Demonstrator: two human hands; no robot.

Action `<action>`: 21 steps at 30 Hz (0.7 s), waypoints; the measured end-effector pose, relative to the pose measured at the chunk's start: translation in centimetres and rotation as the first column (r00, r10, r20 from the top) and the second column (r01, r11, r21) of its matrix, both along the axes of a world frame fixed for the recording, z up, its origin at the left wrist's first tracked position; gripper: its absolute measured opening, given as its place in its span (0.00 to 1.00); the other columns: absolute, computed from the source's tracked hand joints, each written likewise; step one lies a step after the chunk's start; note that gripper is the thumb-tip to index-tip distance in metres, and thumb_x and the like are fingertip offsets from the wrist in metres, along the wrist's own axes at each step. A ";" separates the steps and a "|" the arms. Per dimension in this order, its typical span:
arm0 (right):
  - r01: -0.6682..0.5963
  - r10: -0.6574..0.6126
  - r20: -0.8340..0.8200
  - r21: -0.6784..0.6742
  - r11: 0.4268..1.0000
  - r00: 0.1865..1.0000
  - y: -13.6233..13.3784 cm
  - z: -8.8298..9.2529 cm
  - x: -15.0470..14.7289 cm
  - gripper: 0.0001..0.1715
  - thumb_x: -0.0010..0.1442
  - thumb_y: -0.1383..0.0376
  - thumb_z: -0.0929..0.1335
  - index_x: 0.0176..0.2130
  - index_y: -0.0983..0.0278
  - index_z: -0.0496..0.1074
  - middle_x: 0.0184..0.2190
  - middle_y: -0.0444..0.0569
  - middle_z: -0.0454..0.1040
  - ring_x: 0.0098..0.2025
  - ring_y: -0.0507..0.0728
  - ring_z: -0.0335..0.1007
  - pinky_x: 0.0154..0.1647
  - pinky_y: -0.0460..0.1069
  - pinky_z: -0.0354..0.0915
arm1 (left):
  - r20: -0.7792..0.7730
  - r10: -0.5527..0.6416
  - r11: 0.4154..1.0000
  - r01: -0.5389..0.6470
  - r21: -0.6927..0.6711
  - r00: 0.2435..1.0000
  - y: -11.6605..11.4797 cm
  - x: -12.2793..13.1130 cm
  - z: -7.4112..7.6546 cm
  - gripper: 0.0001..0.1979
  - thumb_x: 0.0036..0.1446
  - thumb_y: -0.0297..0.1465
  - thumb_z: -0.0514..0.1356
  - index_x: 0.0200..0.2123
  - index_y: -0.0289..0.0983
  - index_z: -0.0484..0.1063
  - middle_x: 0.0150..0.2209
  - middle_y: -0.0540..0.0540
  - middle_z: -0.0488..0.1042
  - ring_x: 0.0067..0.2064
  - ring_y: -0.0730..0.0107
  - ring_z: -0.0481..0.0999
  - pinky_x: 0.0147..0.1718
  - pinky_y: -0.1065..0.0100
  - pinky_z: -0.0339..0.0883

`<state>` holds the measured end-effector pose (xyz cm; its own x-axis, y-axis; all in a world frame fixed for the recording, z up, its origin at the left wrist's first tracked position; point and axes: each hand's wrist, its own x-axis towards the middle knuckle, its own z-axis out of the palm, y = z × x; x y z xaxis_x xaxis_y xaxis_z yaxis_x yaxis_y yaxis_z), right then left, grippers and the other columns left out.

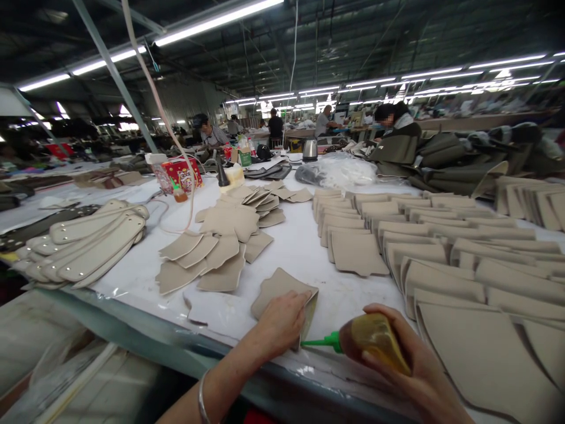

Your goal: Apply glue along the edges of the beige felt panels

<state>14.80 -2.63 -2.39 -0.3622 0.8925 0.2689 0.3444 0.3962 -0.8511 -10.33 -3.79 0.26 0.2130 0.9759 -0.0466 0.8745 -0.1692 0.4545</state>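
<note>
My right hand is wrapped round a squeeze bottle of amber liquid, tilted on its side. Its thin green nozzle points left, and the tip is at the near edge of a beige leather-like piece. That piece lies near the front of the table, its right side lifted or folded over. My left hand grips it there, fingers together and pressed on the fold; the fingertips are partly hidden. Behind it lies a loose pile of similar beige pieces. Rows of folded beige pieces stand to the right.
Pale strips with metal studs are heaped at the left. Further back are a red box, a second green-tipped bottle, a kettle and plastic wrap. A hose hangs onto the table. Other people work in the background.
</note>
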 end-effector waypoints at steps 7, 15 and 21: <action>0.035 -0.040 -0.067 -0.080 0.996 0.997 -0.5 0.3 -0.3 0.28 0.57 0.51 0.71 0.53 0.57 0.63 0.48 0.46 0.69 0.47 0.61 0.68 0.46 0.47 0.65 | -0.017 -0.003 1.000 0.003 -0.001 1.000 0.0 0.1 -0.1 0.24 0.62 0.28 0.43 0.60 0.39 0.63 0.43 0.44 0.73 0.45 0.62 0.72 0.47 0.67 0.65; 0.111 -0.110 -0.036 0.033 0.993 0.993 0.2 -0.3 -0.2 0.28 0.55 0.52 0.72 0.51 0.57 0.63 0.47 0.47 0.69 0.44 0.60 0.69 0.44 0.47 0.65 | -0.004 -0.016 1.000 0.016 0.017 1.000 0.0 -0.1 -0.5 0.24 0.62 0.28 0.43 0.60 0.37 0.63 0.42 0.42 0.73 0.44 0.60 0.73 0.45 0.64 0.65; 0.041 -0.044 -0.049 -0.057 0.997 0.998 0.2 -0.1 -0.3 0.29 0.56 0.51 0.71 0.53 0.58 0.62 0.47 0.47 0.69 0.44 0.61 0.69 0.42 0.47 0.66 | 0.015 -0.014 1.000 0.014 0.015 1.000 0.0 0.0 -0.5 0.24 0.63 0.28 0.43 0.60 0.37 0.63 0.43 0.42 0.72 0.45 0.60 0.73 0.46 0.64 0.65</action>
<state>14.46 -2.45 -2.53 -0.3107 0.9211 0.2346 0.3164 0.3330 -0.8883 -10.37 -3.76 -0.26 0.2271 0.9735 -0.0284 0.8651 -0.1882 0.4650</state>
